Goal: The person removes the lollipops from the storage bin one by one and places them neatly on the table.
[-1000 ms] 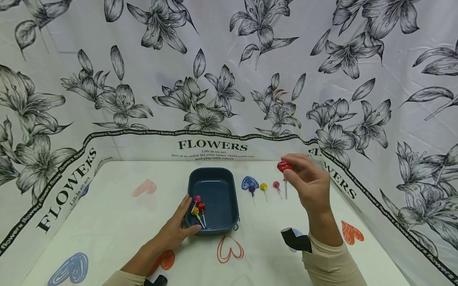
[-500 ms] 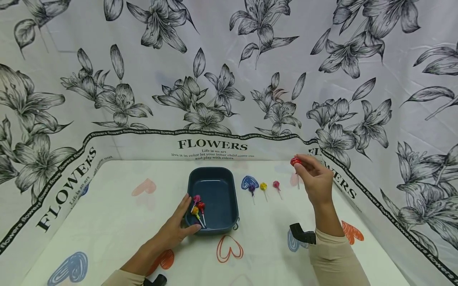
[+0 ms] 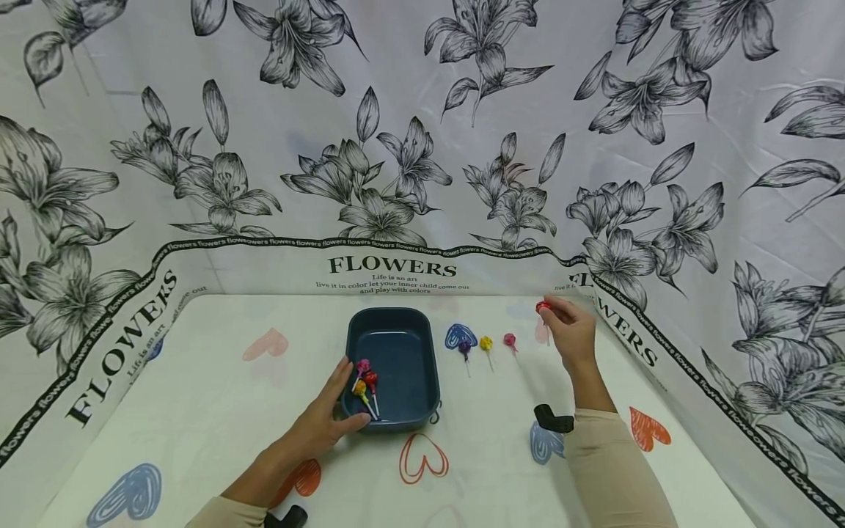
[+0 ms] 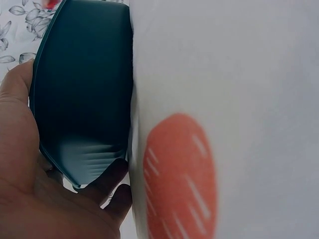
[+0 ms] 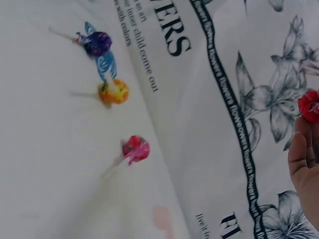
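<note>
My right hand [image 3: 573, 330] pinches a red-wrapped lollipop [image 3: 543, 305] by its head, the white stick pointing down, near the table's far edge. In the right wrist view the lollipop [image 5: 310, 105] shows at the fingertips. My left hand [image 3: 323, 418] holds the near-left corner of a dark blue rectangular container [image 3: 432, 367], thumb at the front rim and fingers along the left wall. Pink [image 3: 363, 367], red [image 3: 371, 380] and orange-yellow [image 3: 360, 389] lollipops lie inside it, against the left side.
Right of the container a purple lollipop [image 3: 465, 347], a yellow one [image 3: 486, 344] and a pink one [image 3: 510, 340] lie in a row on the white cloth [image 3: 488, 440] printed with hearts. A flower-patterned curtain [image 3: 396, 161] rises behind the table.
My right hand with the red lollipop first moved right, away from the row, then lowered toward the cloth. My left hand and the container stay in place.
</note>
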Available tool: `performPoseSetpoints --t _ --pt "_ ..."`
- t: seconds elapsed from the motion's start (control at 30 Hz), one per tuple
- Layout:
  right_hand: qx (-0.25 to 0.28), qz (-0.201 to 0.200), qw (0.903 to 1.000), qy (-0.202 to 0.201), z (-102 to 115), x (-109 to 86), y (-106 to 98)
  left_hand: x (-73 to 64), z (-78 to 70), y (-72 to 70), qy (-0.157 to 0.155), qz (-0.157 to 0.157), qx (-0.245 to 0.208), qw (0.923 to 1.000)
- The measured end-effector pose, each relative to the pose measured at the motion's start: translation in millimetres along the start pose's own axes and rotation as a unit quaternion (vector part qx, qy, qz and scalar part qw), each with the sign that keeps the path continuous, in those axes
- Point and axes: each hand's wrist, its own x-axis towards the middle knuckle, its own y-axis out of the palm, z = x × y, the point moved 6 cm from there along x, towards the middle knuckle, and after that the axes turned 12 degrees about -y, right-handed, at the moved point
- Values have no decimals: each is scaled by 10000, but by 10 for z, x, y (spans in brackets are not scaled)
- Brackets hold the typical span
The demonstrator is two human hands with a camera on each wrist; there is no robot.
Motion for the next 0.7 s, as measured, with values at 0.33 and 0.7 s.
performPoseSetpoints --t 0.33,0.7 --pt "-1274 484 9830 1228 -642 -34 -61 5 6 -2 42 -67 85 9999" --pt "-1563 711 9649 1986 -1019 -102 -62 14 24 0 110 -60 35 9999"
